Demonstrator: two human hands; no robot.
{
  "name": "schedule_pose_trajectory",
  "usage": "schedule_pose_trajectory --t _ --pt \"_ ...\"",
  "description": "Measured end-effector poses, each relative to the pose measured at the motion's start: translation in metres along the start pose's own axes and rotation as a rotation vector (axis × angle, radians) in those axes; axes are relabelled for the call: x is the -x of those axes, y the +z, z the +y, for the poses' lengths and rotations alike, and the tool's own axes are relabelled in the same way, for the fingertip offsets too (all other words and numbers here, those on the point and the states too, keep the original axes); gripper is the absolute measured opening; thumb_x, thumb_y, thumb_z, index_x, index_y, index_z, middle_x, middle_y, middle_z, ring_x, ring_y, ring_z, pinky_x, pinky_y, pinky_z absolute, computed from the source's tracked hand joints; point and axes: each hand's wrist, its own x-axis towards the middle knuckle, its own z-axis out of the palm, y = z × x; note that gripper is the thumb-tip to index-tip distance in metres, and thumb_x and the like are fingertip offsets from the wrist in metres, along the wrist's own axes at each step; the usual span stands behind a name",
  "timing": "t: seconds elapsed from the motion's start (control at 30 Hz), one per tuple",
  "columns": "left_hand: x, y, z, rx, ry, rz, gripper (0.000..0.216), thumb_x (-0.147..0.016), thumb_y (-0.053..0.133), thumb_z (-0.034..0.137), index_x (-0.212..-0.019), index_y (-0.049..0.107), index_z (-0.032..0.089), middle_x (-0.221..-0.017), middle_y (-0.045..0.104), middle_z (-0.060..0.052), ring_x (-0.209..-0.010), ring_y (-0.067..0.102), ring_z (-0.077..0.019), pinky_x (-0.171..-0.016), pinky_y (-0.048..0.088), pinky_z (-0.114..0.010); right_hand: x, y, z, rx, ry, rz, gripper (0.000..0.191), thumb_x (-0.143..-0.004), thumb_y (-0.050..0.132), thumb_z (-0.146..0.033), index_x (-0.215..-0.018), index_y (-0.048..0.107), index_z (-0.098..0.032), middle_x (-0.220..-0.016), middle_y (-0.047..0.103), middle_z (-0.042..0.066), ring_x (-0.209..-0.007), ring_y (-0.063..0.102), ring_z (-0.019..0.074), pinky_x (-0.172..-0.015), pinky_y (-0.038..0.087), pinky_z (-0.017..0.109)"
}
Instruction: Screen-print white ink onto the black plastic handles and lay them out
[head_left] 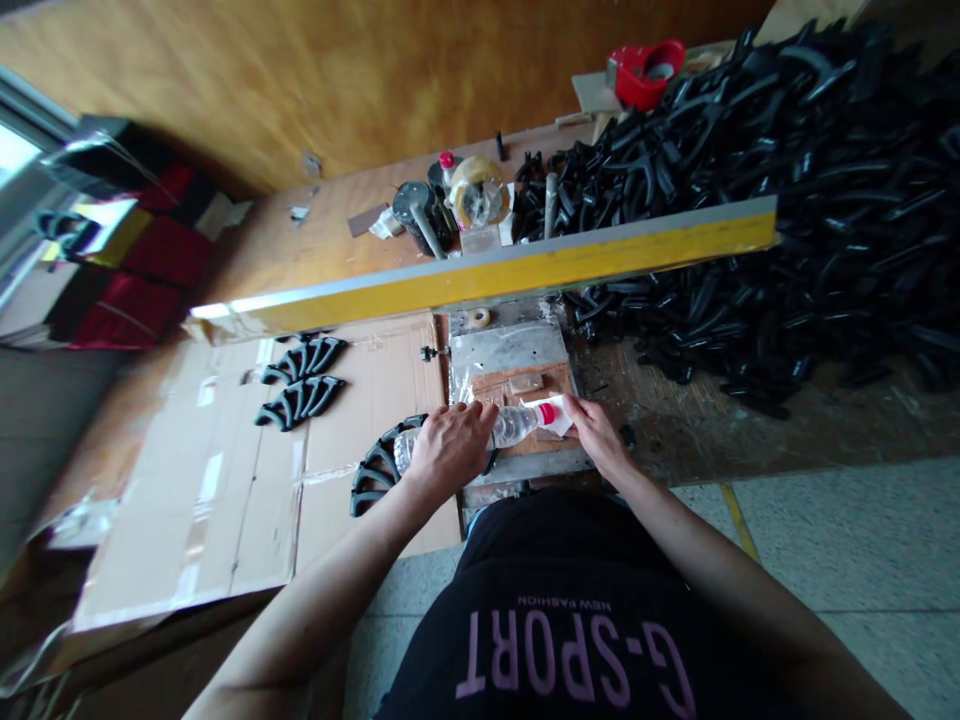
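My left hand (448,446) grips the body of a clear plastic bottle (514,425) that lies sideways over a metal work plate (510,350). At the bottle's neck, my right hand (596,432) holds the red cap (547,412) together with a white cloth or paper. Under the bottle sits a brown wooden block fixture. A fan of black curved plastic parts (375,470) lies just left of my left hand.
A huge heap of black curved plastic parts (787,190) fills the bench at right. A yellow-edged rail (487,275) crosses above the plate. Tape rolls (478,190), a red tape dispenser (645,70) and flattened cardboard (225,480) with two stacks of black parts (300,380) lie around.
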Motion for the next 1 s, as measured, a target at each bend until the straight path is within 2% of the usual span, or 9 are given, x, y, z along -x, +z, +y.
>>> schedule_pose_trajectory --t 0.13,0.3,0.67,1.0 --pt "-0.001 0.0 -0.001 -0.004 0.009 -0.032 0.031 -0.084 0.053 0.022 -0.115 0.055 0.023 -0.101 0.067 -0.008 -0.099 0.063 -0.0263 -0.081 0.046 -0.039 0.002 -0.002 0.0 -0.078 0.023 -0.007 0.066 -0.077 0.058 -0.073 -0.109 0.072 -0.017 -0.09 0.074 0.008 -0.081 0.07 0.0252 -0.067 0.059 0.034" --pt "-0.004 0.002 -0.008 0.023 -0.073 -0.013 0.027 -0.084 0.054 0.026 -0.111 0.056 0.022 -0.102 0.067 -0.008 -0.095 0.064 -0.0282 -0.078 0.046 -0.04 0.001 -0.001 0.0 -0.113 0.046 -0.006 0.065 -0.075 0.061 -0.072 -0.107 0.073 -0.016 -0.091 0.075 0.009 -0.082 0.071 0.0256 -0.067 0.06 0.035" --pt "0.006 0.012 -0.011 0.081 -0.09 0.0 0.032 -0.082 0.061 0.032 -0.112 0.055 0.022 -0.1 0.068 -0.008 -0.097 0.065 -0.0292 -0.078 0.046 -0.038 -0.002 0.007 -0.029 -0.104 0.011 0.01 0.07 -0.072 0.06 -0.075 -0.111 0.071 -0.017 -0.102 0.074 0.01 -0.09 0.07 0.0257 -0.073 0.06 0.035" --pt "0.005 0.016 -0.016 0.121 -0.139 -0.011 0.031 -0.082 0.061 0.034 -0.11 0.056 0.023 -0.101 0.068 -0.008 -0.095 0.066 -0.0282 -0.076 0.047 -0.037 -0.002 0.008 -0.026 -0.174 0.019 0.018 0.065 -0.072 0.065 -0.071 -0.109 0.072 -0.017 -0.1 0.074 0.01 -0.092 0.07 0.0254 -0.075 0.06 0.036"
